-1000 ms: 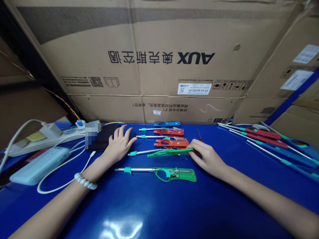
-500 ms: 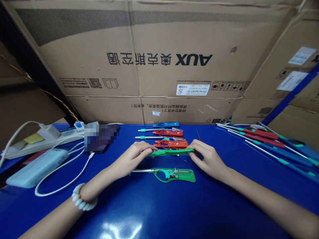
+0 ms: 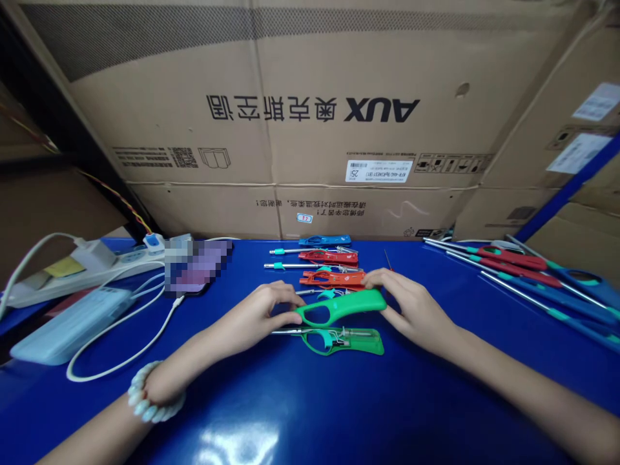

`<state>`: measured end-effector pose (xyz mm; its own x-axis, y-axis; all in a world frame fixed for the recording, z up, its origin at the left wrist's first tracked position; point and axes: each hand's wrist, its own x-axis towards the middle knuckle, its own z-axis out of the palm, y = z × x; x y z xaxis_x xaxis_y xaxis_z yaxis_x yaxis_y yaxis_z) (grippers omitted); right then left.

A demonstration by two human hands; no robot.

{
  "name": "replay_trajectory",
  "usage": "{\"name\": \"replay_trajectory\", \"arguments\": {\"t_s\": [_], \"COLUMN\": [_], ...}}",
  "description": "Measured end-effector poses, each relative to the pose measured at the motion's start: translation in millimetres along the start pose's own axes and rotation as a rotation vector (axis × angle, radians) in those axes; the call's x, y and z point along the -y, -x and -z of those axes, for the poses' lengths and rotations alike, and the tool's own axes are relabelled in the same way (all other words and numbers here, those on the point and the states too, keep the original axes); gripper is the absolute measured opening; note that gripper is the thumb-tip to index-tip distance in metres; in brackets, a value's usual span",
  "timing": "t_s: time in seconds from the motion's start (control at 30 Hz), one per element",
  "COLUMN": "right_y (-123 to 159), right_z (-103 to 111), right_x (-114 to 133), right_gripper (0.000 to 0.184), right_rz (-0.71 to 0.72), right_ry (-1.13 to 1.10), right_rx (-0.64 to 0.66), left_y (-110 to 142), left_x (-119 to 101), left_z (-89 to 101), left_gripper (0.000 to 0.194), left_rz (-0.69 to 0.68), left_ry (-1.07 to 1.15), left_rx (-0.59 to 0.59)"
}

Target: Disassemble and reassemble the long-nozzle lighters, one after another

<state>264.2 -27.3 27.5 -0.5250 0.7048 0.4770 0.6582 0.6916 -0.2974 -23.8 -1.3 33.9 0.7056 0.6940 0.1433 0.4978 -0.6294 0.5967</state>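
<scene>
Both my hands hold a green plastic handle cover [image 3: 341, 307] just above the blue table [image 3: 310, 400]. My left hand [image 3: 261, 316] pinches its left end, and my right hand [image 3: 411, 307] grips its right end. Directly beneath lies an open green lighter body [image 3: 339, 339] with a metal rod pointing left. Behind it lie an orange lighter [image 3: 334, 278], a red lighter [image 3: 329, 258] and a blue lighter [image 3: 324, 241] in a row.
Several long red and blue lighters [image 3: 523, 271] lie at the right. A white power strip [image 3: 92, 265], a pale power bank [image 3: 68, 323], a white cable [image 3: 121, 355] and a phone [image 3: 196, 271] sit at the left. Large cardboard boxes [image 3: 310, 129] wall the back.
My left hand came off the phone and took the left end of the green cover. Both hands turned the cover up from edge-on and brought it nearer, over the open green lighter.
</scene>
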Motion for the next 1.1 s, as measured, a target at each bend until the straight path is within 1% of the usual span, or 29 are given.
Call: {"name": "replay_trajectory", "arguments": {"t_s": [0.07, 0.13, 0.27, 0.4, 0.47, 0.63, 0.9, 1.1], "right_y": [0.4, 0.9, 2.0, 4.0, 5.2, 6.5, 6.1, 3.8], "right_z": [3.2, 7.0, 13.6, 12.6, 10.6, 10.2, 10.4, 10.3], "right_x": [4.2, 8.7, 15.1, 17.2, 18.5, 23.0, 24.5, 28.4], "right_gripper": [0.025, 0.029, 0.036, 0.025, 0.026, 0.034, 0.026, 0.018], "right_rz": [-0.058, -0.086, -0.078, -0.068, -0.057, -0.045, -0.061, -0.074], "right_ry": [-0.079, -0.127, -0.122, 0.001, 0.036, -0.014, -0.038, 0.001], "right_rx": [0.088, 0.171, 0.268, 0.296, 0.308, 0.335, 0.360, 0.410], "left_y": [1.2, 2.5, 4.4, 5.9, 6.7, 7.9, 8.6, 7.7], "left_x": [-4.1, -8.1, -12.5, -13.2, -13.4, -12.1, -6.5, -8.5], "left_z": [-0.9, -0.9, 0.9, 2.2, 1.7, -0.9, 0.2, -5.7], "left_gripper": [0.016, 0.022, 0.031, 0.028, 0.025, 0.024, 0.018, 0.017], "left_rz": [-0.061, -0.118, -0.191, -0.213, -0.206, -0.187, -0.233, -0.245], "left_ry": [-0.157, -0.295, -0.433, -0.469, -0.482, -0.508, -0.578, -0.623], "left_rx": [-0.001, -0.001, -0.005, 0.026, 0.057, 0.081, 0.092, 0.109]}}
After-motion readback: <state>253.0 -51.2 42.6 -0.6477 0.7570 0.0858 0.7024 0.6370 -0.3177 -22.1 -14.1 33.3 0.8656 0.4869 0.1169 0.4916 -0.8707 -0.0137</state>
